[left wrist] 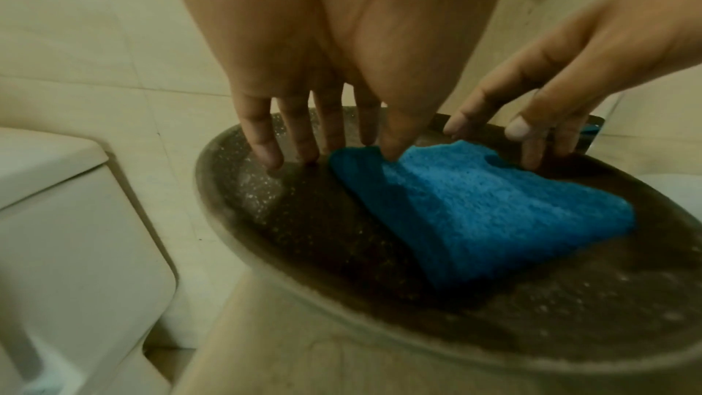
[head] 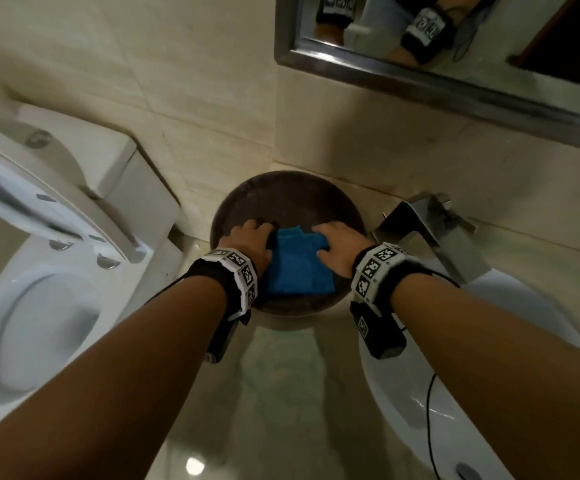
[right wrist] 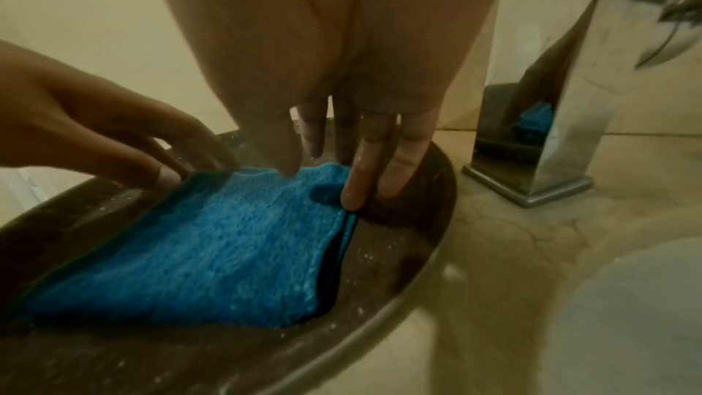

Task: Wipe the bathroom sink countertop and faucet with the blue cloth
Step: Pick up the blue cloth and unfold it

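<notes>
- Left hand (head: 248, 244): fingers extended and pointed down, thumb tip resting on the far left corner of the blue cloth (head: 299, 263); the other fingertips (left wrist: 267, 152) touch the dark surface just left of the cloth. Nothing is clasped.
- Right hand (head: 340, 251): fingers straight and spread, tips (right wrist: 353, 194) pressing at the cloth's far right edge; thumb tip lies on the fabric. No curl around anything is visible.
- Blue cloth: folded, lying flat in the middle of a dark round tray (head: 281, 192), between the two hands. Its near edge lies close to the tray's near rim.
- Dark round tray: speckled surface with a pale rim, standing on the desk (head: 281, 368) close to the back wall.
- Faucet (head: 423, 223): chrome, square-bodied, standing on the desk just right of the tray, apart from it; the right wrist view shows the cloth reflected in its side.
- White sink basin (head: 402, 393): set at the desk's right side, near the faucet.
- Toilet (head: 49, 306): left of the desk, seat raised.
- Mirror (head: 454, 64): on the wall, upper right.
</notes>
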A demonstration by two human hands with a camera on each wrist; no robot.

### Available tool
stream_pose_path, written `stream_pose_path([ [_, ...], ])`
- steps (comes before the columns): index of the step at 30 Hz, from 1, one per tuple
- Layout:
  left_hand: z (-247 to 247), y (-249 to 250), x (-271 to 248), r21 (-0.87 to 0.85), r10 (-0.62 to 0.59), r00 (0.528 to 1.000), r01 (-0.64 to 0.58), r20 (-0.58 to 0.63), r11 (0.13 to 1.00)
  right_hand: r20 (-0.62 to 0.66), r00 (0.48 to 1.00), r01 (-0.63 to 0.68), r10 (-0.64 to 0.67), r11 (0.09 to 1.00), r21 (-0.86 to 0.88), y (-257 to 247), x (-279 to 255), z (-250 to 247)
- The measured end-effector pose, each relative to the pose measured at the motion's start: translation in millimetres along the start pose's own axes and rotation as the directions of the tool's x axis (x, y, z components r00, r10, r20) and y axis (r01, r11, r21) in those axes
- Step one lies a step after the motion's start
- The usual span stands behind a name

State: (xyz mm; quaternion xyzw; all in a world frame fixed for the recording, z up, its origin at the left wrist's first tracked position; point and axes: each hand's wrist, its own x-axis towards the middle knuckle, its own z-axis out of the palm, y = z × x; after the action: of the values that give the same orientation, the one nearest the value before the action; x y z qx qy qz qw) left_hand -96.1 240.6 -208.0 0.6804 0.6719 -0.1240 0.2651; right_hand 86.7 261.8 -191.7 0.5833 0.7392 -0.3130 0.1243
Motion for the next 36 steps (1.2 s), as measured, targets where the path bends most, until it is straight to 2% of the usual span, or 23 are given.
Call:
stream_pose_path([
  [8,-6,2,4,-0.014,0.012,0.999,-0.012,-0.031,1.000,-0.060,0.998,0.004,-0.003,1.000,0.014,1,8,9],
  [14,-5,1,-6,0.018,-0.002,0.999,0.002,0.033,1.000,-0.063,0.998,0.021,-0.020,1.000,0.007,-3,-3,11],
  [18,-6,2,-12,0.058,0.002,0.999,-0.004,0.033,0.998,-0.079,0.995,0.061,-0.056,0.996,0.070,-7,-10,11],
  [23,-5,7,-25,0.007,0.021,1.000,-0.021,-0.023,1.000,-0.189,0.971,0.192,-0.143,0.944,0.268,-14,-35,3],
  [28,-15,12,-48,-0.112,0.089,0.985,-0.107,-0.149,0.988,-0.238,0.954,0.258,-0.184,0.907,0.332,-20,-66,-14],
  [33,-37,12,-82,-0.175,0.135,0.966,-0.175,-0.218,0.969,-0.326,0.935,0.241,-0.137,0.922,0.304,-29,-102,-34],
  [36,-54,9,-105,-0.208,0.180,0.956,-0.230,-0.234,0.951,-0.366,0.928,0.176,-0.074,0.952,0.252,-30,-123,-44],
])
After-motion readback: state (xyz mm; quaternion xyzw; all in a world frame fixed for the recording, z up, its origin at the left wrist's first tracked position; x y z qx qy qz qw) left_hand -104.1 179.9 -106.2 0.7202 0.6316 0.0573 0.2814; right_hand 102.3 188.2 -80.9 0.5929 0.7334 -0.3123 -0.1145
